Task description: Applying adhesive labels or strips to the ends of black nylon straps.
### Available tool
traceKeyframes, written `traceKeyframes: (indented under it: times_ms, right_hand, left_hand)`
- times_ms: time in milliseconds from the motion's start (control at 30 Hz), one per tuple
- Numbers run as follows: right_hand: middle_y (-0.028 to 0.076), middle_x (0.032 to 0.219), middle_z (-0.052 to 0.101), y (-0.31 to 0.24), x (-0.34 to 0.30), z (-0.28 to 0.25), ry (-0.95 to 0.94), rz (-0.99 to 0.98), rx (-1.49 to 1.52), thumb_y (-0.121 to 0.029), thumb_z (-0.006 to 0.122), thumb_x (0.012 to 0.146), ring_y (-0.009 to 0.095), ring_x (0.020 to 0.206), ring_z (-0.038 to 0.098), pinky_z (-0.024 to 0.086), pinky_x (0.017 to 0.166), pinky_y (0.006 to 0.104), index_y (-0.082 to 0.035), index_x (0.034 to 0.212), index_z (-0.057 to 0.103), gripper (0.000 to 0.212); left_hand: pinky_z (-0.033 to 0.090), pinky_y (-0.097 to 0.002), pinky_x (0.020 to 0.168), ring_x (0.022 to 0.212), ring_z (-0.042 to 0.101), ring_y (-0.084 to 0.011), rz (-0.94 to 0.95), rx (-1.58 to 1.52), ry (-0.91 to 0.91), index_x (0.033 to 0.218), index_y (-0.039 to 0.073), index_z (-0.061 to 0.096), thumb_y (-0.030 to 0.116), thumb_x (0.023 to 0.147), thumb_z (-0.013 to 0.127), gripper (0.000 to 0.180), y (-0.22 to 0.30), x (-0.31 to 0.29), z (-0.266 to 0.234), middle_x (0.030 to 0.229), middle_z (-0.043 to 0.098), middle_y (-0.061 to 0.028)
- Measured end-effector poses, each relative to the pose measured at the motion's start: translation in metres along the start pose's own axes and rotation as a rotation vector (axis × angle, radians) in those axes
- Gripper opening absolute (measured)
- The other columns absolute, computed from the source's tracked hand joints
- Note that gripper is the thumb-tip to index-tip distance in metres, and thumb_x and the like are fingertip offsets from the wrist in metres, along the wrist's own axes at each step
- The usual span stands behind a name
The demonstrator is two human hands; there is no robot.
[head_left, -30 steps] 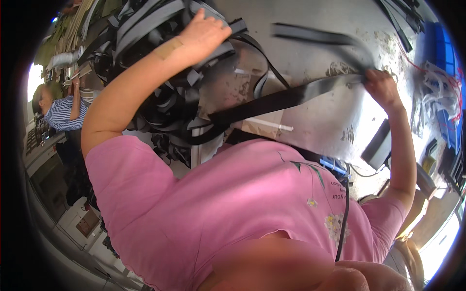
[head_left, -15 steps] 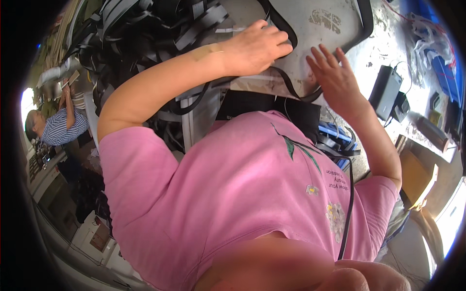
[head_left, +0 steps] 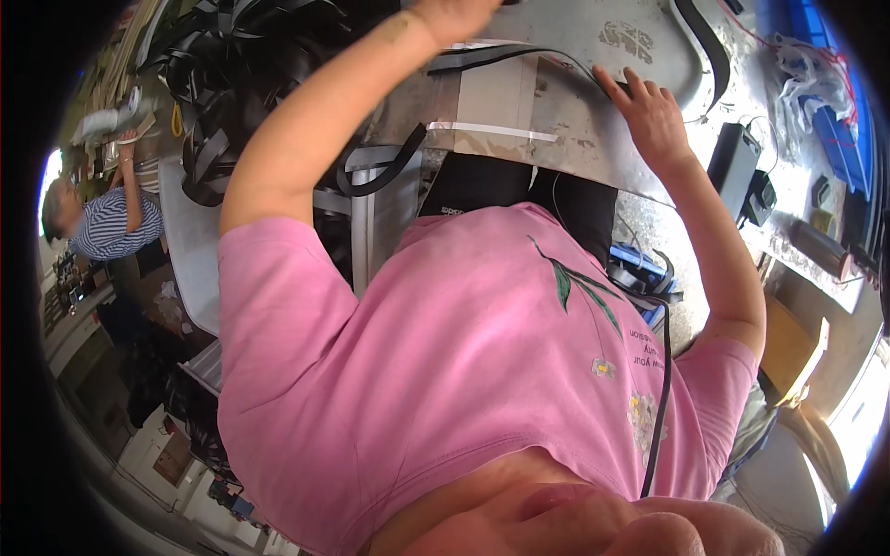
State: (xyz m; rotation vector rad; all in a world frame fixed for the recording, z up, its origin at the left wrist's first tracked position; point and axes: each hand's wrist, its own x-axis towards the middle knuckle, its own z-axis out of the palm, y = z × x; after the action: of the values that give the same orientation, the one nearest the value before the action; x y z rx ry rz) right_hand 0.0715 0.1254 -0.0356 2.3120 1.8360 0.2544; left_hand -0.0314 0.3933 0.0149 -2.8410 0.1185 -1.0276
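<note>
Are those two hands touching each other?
No, the left hand is up by the picture's top edge and the right hand is apart, with grey tabletop showing between them.

My right grip (head_left: 654, 116), fingers extended, touches a dark strap (head_left: 519, 53) that arches leftward over the counter (head_left: 579, 125), beyond its near edge. My left grip (head_left: 459, 17) is partly out of view. Black strips (head_left: 246, 56) heap toward the counter's left; a black box (head_left: 732, 159) lies toward its right.

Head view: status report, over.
Left hand partly cut off by top edge. Right hand touching long, flat black strap. Tangled black strap heap farther left.
</note>
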Motion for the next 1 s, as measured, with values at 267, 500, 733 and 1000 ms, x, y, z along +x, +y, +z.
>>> traceKeyframes:
  times_ms: [267,500,733,1000]
  right_hand:
    - [0.006,0.098,0.05,0.007,-0.032,0.0,-0.092,-0.087,0.041,-0.006,0.049,0.078,0.019,0.095,0.052,0.042,0.085,0.0333,-0.025,0.136,0.041,0.061]
    - [0.008,0.105,0.051,0.029,-0.049,0.01,-0.04,-0.08,0.041,-0.01,0.053,0.077,0.024,0.099,0.051,0.039,0.091,0.039,-0.024,0.132,0.047,0.057]
    - [0.009,0.105,0.052,0.026,-0.041,0.012,-0.016,-0.023,0.214,-0.014,0.057,0.08,0.026,0.1,0.05,0.039,0.088,0.0388,-0.023,0.132,0.046,0.054]
    - [0.011,0.115,0.051,-0.005,-0.018,-0.008,0.085,0.179,0.028,-0.006,0.057,0.074,0.028,0.108,0.049,0.04,0.089,0.0407,-0.013,0.118,0.056,0.045]
  left_hand:
    - [0.032,-0.0427,0.103,0.124,0.038,-0.0307,-0.166,-0.238,-0.547,0.129,0.004,0.042,0.031,0.084,0.057,0.055,0.097,-0.111,-0.008,0.13,0.041,-0.0174]
    - [0.016,-0.0533,0.108,0.133,0.024,-0.0328,-0.285,-0.3,-0.553,0.137,0.006,0.035,0.047,0.086,0.051,0.067,0.118,-0.129,-0.006,0.141,0.032,-0.0172]
    - [0.016,-0.0572,0.106,0.131,0.026,-0.0305,-0.319,-0.299,-0.509,0.134,0.007,0.037,0.054,0.084,0.049,0.07,0.113,-0.136,-0.003,0.136,0.035,-0.0154]
    - [0.017,-0.0549,0.107,0.131,0.028,-0.03,-0.302,-0.268,-0.558,0.136,0.01,0.037,0.056,0.084,0.047,0.07,0.11,-0.134,-0.007,0.138,0.034,-0.0144]
